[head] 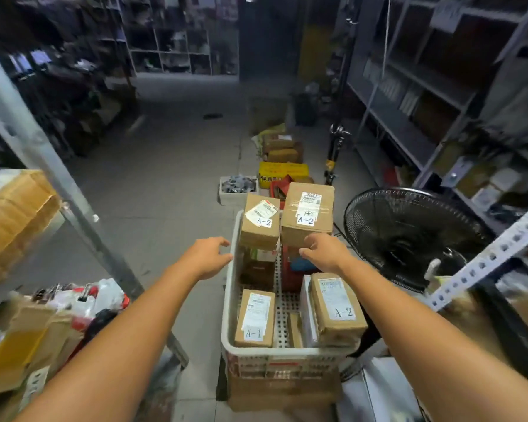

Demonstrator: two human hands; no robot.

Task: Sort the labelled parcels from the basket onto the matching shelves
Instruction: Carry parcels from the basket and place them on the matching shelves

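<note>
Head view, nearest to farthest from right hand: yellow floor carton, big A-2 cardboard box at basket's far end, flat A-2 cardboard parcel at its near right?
1. Big A-2 cardboard box, just ahead of the right hand.
2. Flat A-2 cardboard parcel, near right corner of the white basket.
3. Yellow carton, on the floor beyond the basket.

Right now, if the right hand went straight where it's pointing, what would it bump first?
Probably the bigger cardboard box marked A-2 at the far end of the basket. The right hand reaches toward its near side and looks close, though depth is hard to judge.
</note>
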